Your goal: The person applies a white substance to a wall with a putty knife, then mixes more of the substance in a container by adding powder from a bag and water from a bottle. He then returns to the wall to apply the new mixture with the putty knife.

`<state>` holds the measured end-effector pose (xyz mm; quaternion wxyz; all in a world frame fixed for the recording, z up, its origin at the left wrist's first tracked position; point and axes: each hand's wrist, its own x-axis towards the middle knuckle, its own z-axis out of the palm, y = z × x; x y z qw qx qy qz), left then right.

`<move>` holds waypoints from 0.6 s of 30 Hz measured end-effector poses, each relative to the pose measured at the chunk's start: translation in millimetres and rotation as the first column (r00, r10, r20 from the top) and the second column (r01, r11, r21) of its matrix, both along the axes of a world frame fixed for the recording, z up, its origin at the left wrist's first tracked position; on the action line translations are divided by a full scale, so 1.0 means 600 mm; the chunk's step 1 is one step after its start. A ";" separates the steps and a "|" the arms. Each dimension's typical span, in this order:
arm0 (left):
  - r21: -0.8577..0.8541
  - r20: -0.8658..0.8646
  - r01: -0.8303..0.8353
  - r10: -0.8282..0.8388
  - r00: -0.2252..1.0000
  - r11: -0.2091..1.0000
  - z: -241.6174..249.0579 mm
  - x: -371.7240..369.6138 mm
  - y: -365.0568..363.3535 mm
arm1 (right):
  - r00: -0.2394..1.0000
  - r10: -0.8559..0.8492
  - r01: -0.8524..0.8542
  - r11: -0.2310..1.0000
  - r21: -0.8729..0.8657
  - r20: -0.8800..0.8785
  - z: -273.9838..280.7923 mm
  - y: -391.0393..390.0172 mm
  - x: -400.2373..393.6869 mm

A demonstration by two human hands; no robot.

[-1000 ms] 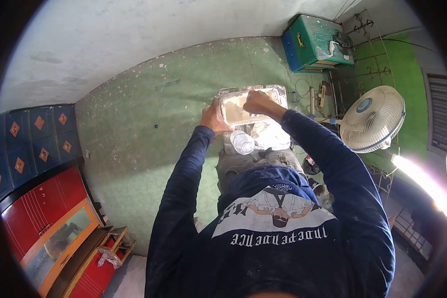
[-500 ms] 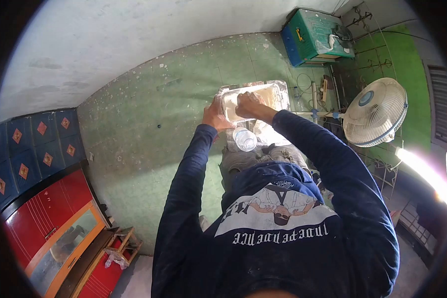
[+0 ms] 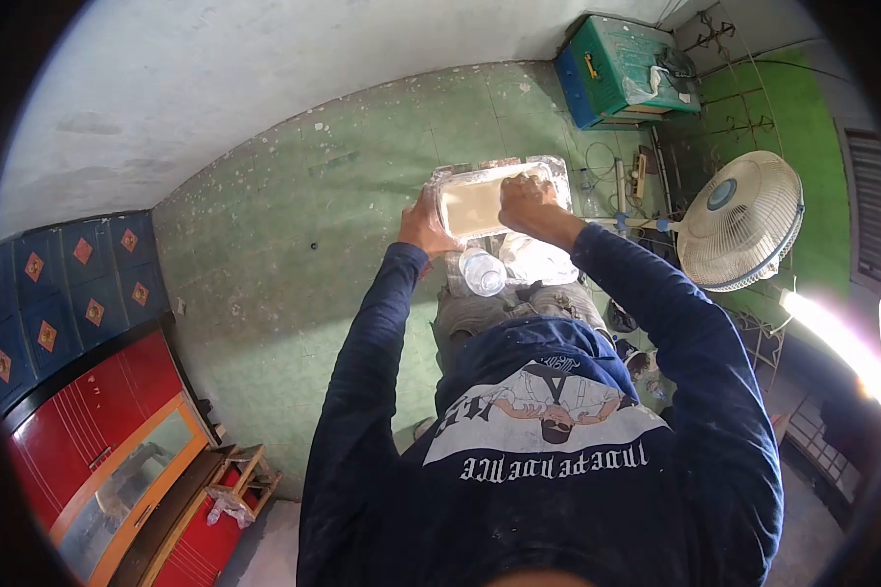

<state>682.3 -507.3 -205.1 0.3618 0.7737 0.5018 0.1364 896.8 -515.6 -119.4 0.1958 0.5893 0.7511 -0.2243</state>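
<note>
A rectangular white tub (image 3: pixel 477 236) with a pale, creamy mass inside stands in front of my knees. My left hand (image 3: pixel 424 225) grips its left side, fingers wrapped at the rim. Over the right part of the tub, my right hand (image 3: pixel 529 203) is closed in a fist with the knuckles up; whatever it holds is hidden under the fingers. A clear plastic bottle (image 3: pixel 484 273) lies just below the tub, near my lap. To its right is a bright white sheet or bag (image 3: pixel 538 260), partly washed out by light.
A standing fan (image 3: pixel 741 221) is on the right, near a glowing tube lamp (image 3: pixel 837 340). Behind it stands a green and blue cabinet (image 3: pixel 626 73). Green tiled floor (image 3: pixel 303 303) stretches to the left, where a red cabinet (image 3: pixel 98 421) and a small wooden stool (image 3: pixel 250 479) stand.
My right hand has moved right across the tub, from its middle to its right part, uncovering more of the pale mass. My left hand stays at the left rim.
</note>
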 end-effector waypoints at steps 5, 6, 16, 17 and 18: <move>-0.081 0.015 -0.012 0.013 1.000 0.997 0.016 0.003 0.001 | 0.573 0.392 -0.734 0.635 0.240 0.720 -0.080 -0.023 0.041; -0.080 0.014 -0.012 0.013 1.000 0.997 0.016 0.001 0.002 | 0.854 0.426 -0.471 0.877 0.096 0.300 -0.038 -0.015 0.026; -0.125 0.054 -0.026 0.033 0.998 0.992 0.020 0.001 0.000 | 0.963 0.207 -0.188 0.975 0.119 -0.175 -0.062 -0.011 -0.032; -0.144 0.094 -0.024 0.038 0.995 0.989 0.020 0.000 0.000 | 0.933 0.165 -0.141 0.985 0.097 -0.319 -0.069 -0.011 -0.032; -0.143 0.093 -0.025 0.038 0.995 0.989 0.019 0.001 0.002 | 0.933 0.166 -0.141 0.985 0.098 -0.320 -0.075 -0.010 -0.030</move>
